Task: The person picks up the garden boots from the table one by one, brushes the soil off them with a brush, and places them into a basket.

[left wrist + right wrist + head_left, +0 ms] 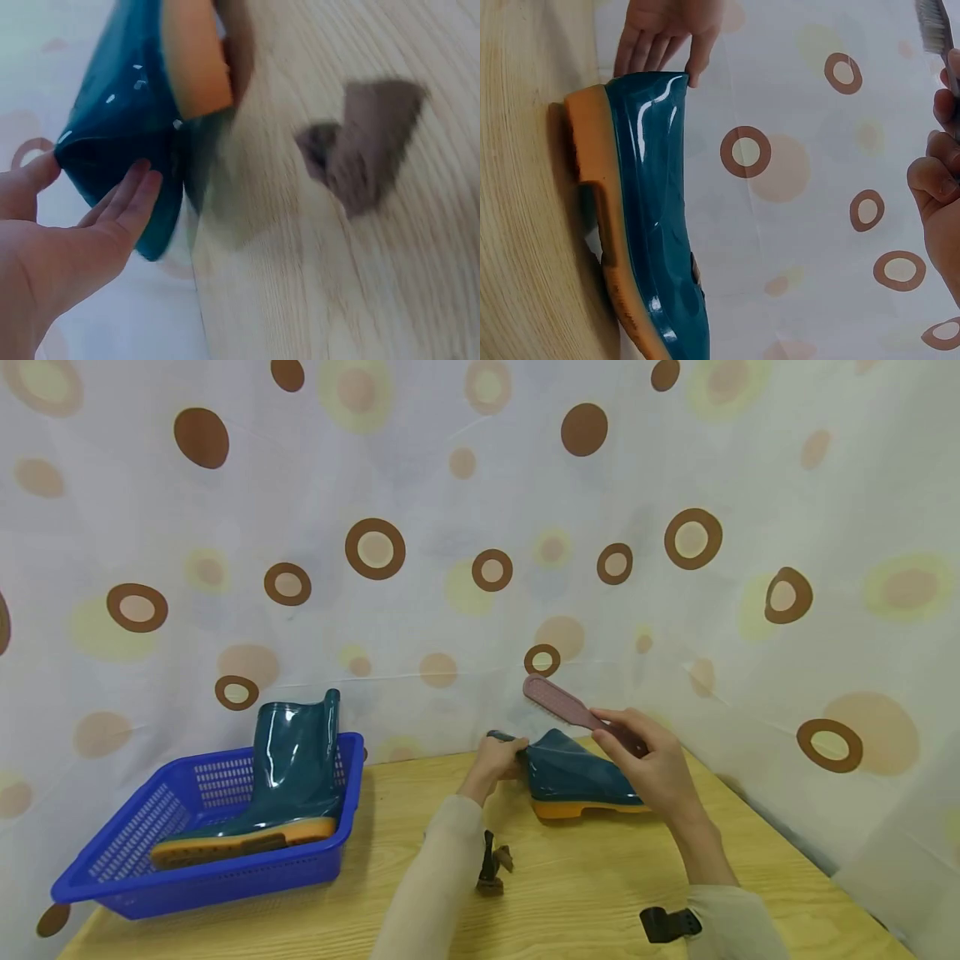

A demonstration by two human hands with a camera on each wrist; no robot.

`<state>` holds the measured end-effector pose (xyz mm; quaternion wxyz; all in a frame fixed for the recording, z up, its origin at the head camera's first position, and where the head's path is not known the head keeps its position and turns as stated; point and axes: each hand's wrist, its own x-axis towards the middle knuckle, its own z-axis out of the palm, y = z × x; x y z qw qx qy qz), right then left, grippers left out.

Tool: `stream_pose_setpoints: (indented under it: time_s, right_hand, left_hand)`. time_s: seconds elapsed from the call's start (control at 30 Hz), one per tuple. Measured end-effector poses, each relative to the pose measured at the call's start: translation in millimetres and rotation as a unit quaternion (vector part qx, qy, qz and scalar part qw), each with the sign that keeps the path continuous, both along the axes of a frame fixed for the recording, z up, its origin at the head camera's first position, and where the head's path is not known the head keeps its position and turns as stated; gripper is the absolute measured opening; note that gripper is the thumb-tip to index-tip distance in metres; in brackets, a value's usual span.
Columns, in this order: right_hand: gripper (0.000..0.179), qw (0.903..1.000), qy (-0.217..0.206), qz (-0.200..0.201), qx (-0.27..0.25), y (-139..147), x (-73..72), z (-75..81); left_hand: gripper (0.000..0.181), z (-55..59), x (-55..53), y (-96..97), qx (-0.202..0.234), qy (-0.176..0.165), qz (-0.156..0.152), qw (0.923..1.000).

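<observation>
A dark teal rubber boot (573, 772) with an orange sole is on the right part of the table, its foot toward the right. My left hand (495, 762) grips the boot's shaft; in the left wrist view, thumb and fingers (139, 202) pinch the shaft from opposite sides. Above the boot, my right hand (656, 764) holds a mauve scrubbing brush (558, 702) by its handle. Pale bristles face down, apart from the boot. The right wrist view shows the boot's side (656, 187) and the bristles (932, 30) at its right edge.
A blue plastic basket (225, 881) stands on the left, with a matching teal boot (292, 768) upright in it. A small brown crumpled piece (367, 146), perhaps cloth, lies on the wooden table (585, 877) near my left forearm. Patterned sheeting (450, 610) hangs behind.
</observation>
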<state>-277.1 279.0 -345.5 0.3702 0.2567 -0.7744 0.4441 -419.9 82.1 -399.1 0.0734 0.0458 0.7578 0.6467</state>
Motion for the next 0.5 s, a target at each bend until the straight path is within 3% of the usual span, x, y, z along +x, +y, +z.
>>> stream_pose_setpoints:
  time_s: [0.2,0.37,0.5]
  right_hand:
    - [0.037,1.0,0.004,0.004,-0.001,-2.3,-1.9,1.6]
    - [0.036,0.9999,-0.005,-0.012,-0.005,-5.2,-2.3,0.3]
    - [0.033,0.9995,-0.015,-0.022,-0.015,-6.8,-1.7,1.1]
  left_hand:
    - [0.06,11.7,-0.6,3.0,0.072,-0.001,-0.02,0.9972]
    - [0.069,21.6,8.6,3.4,0.081,0.012,-0.028,0.9962]
    - [0.068,26.1,16.9,2.4,0.074,0.05,-0.037,0.9953]
